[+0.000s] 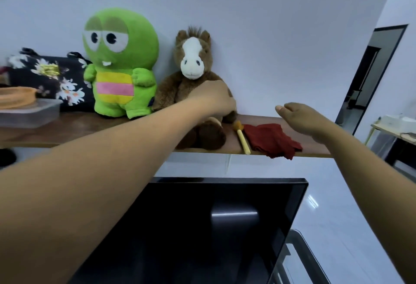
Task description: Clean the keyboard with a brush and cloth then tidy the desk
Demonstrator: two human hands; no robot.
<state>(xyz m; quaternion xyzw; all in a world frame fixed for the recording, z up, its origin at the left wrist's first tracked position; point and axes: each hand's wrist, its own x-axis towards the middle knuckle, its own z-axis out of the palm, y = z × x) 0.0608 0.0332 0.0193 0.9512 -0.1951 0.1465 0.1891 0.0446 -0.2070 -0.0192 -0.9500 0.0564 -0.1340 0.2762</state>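
You're at the wooden shelf (78,128), left hand (216,99) on the brown plush horse (191,76), grip hidden, right hand (301,117) loose and empty, yellow-handled wooden brush (242,137) and crumpled dark-red cloth (270,140) at its 7 o'clock: fetching, I'd judge, so next pinch that handle.

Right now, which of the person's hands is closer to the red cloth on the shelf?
Right. The right hand hovers just above the right side of the red cloth. The left hand is farther left, against the brown horse plush, beyond the brush.
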